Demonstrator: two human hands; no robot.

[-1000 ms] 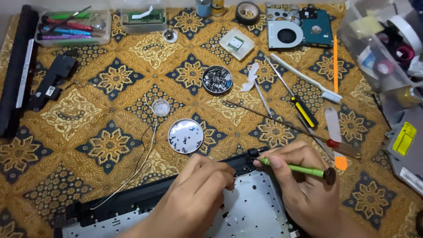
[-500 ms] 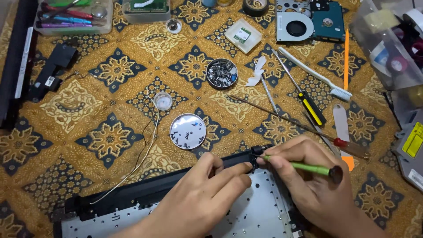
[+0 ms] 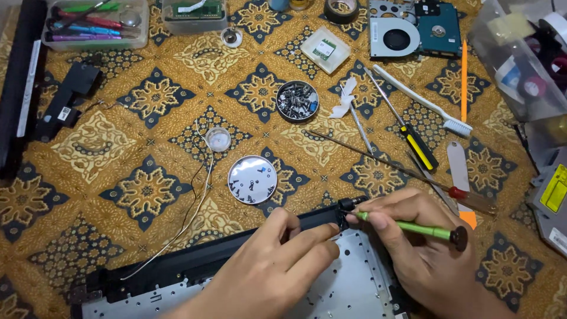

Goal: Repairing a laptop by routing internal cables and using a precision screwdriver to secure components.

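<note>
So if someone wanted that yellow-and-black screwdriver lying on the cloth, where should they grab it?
Probably by the thick yellow-and-black handle, coming from above with fingers across its width. The screwdriver lies flat, its thin shaft pointing up-left, and bare cloth shows on both sides of the handle.

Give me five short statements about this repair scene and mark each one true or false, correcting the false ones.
1. The right hand holds a green screwdriver. True.
2. The left hand rests on the black laptop frame. True.
3. The yellow-handled screwdriver is in the left hand. False: it lies loose on the patterned cloth.
4. The round white lid with small screws lies beyond the frame. True.
5. The cooling fan sits beside the left hand. False: it lies at the far edge, by the hard drive.
</note>
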